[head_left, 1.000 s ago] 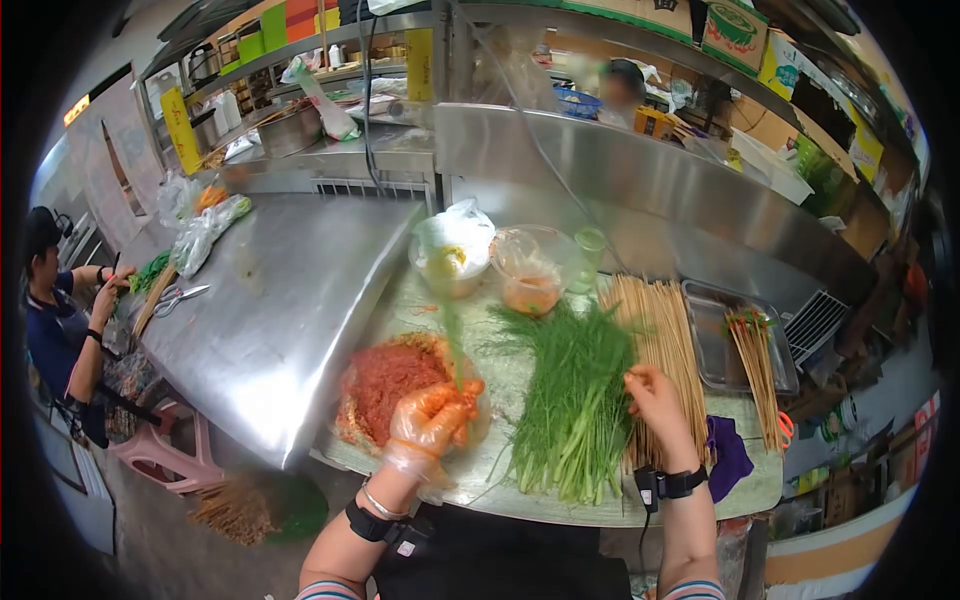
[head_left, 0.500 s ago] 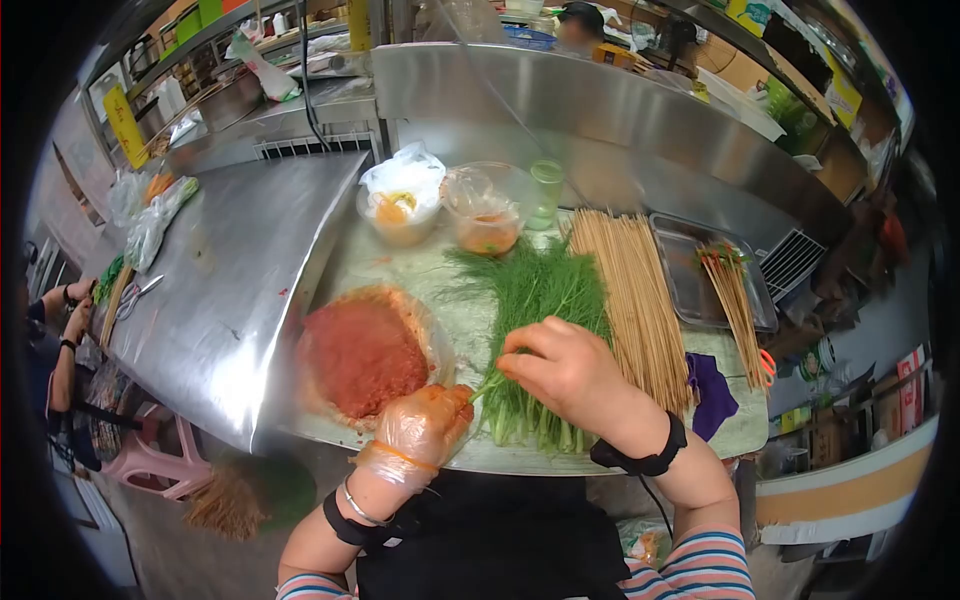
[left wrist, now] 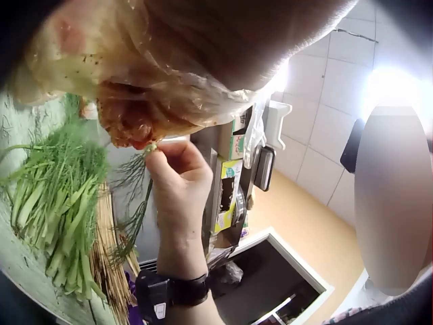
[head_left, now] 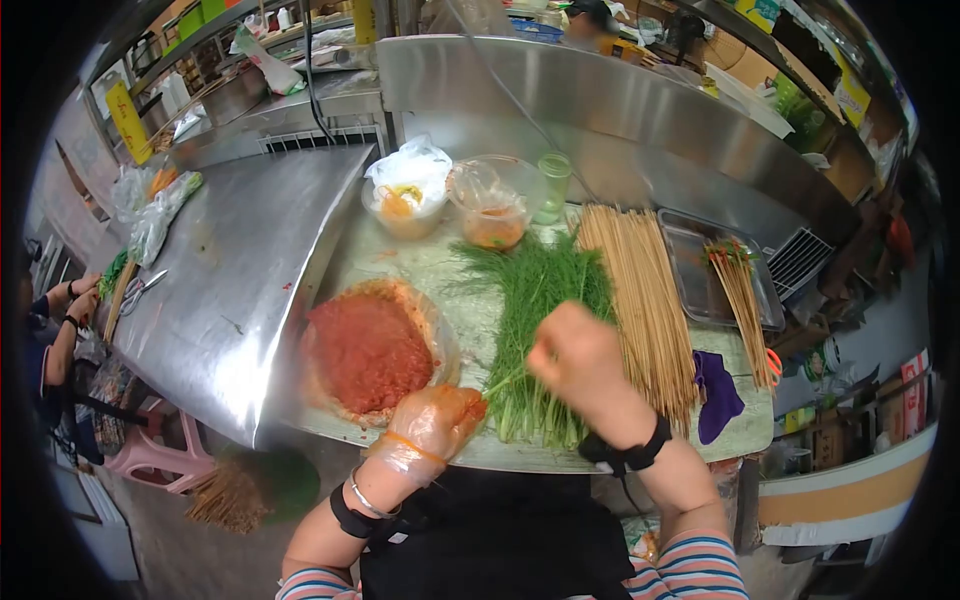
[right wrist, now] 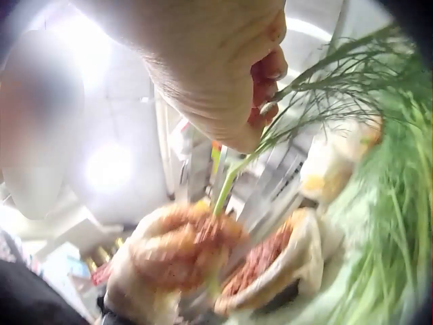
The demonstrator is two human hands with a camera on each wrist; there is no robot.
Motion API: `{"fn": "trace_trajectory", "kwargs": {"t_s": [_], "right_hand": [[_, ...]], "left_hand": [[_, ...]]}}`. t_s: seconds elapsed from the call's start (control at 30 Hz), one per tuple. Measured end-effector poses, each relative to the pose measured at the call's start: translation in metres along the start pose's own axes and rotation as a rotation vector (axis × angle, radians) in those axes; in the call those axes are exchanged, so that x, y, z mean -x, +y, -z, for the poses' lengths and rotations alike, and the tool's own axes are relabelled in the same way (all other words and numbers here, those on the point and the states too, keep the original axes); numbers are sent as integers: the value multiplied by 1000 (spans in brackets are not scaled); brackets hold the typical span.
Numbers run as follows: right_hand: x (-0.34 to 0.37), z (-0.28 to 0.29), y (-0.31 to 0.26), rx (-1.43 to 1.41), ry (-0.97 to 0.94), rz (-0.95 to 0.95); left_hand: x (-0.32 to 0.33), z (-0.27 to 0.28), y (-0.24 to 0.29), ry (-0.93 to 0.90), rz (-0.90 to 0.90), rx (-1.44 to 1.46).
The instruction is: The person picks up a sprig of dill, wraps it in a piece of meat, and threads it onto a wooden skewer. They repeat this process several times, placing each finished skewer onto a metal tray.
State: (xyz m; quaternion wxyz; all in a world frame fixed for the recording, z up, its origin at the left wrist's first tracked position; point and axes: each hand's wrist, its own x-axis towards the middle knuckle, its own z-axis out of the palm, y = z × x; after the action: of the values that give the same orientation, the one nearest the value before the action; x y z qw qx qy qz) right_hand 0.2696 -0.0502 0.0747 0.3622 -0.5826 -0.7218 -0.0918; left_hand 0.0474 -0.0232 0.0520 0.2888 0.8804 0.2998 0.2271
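From my remote seat, I judge the step is working one sprig [right wrist: 226, 189] just right of the mince bowl [head_left: 448, 352], gloved left hand [head_left: 430, 425] and bare right hand [head_left: 580, 352] both pinching it, the next move calling for light tension.

Clock centre: right hand [head_left: 580, 352], head view. Passage: bare strip of table [head_left: 460, 312] at 10 o'clock, between bowl [head_left: 446, 338] and dill [head_left: 540, 285]. Obstacles: sticks [head_left: 642, 300] at 2, cup [head_left: 552, 190] at 12, tub [head_left: 517, 203] at 11, left hand [head_left: 428, 425] at 8. A stem [right wrist: 227, 187] bridges both hands, blocking the gap.
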Motion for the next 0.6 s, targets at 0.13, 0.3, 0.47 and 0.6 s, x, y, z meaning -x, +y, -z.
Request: {"fn": "trace_trajectory", "kwargs": {"t_s": [0.13,0.3,0.47,0.6], "right_hand": [[-13,34,37,-1,280,-318],[-36,50,44,29,169,-74],[-21,26,-16,-185,-88,196],[-12,0,-35,-95,-129,428]], "left_hand": [[18,17,-19,-85,508,865],[14,35,-22,-135,652,1058],[10,34,-13,-223,658,1016],[7,37,-2,-295,640,971]]}}
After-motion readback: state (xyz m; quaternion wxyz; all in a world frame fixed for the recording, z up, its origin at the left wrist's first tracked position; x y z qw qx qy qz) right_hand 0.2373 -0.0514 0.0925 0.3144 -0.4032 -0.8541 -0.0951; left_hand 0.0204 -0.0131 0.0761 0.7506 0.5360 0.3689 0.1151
